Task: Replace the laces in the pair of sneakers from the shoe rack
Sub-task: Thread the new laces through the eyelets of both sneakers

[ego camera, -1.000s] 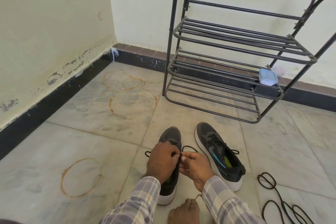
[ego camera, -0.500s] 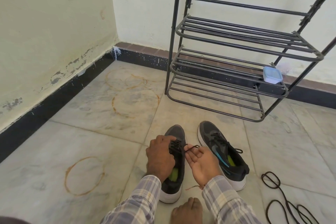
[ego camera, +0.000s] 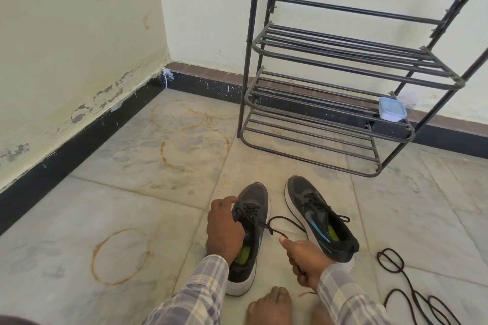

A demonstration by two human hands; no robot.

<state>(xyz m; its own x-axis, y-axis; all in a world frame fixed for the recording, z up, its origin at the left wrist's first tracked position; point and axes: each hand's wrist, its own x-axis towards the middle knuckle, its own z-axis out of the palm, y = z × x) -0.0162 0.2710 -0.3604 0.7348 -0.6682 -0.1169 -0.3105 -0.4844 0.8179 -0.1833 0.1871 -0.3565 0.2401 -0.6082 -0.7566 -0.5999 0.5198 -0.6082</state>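
Two dark grey sneakers with white soles stand on the floor. My left hand [ego camera: 224, 229] grips the left sneaker [ego camera: 252, 202] at its collar and tongue. My right hand [ego camera: 303, 256] is closed round the black lace [ego camera: 280, 219] of that sneaker, pulled out to the right and back. The lace runs from the eyelets in a loop toward my fist. The right sneaker [ego camera: 317, 216] sits laced beside it, with a blue stripe and green insole. Loose dark laces [ego camera: 404, 282] lie on the floor at the right.
A black metal shoe rack [ego camera: 343, 82] stands against the far wall, holding a small blue-lidded box [ego camera: 392, 112]. My bare foot [ego camera: 269, 306] is at the bottom edge. Walls meet in a corner at the left; rust rings mark the marble floor.
My right hand has drawn back toward me, closing into a fist and pulling the lace out of the left sneaker. My left hand slid down onto the shoe's collar.
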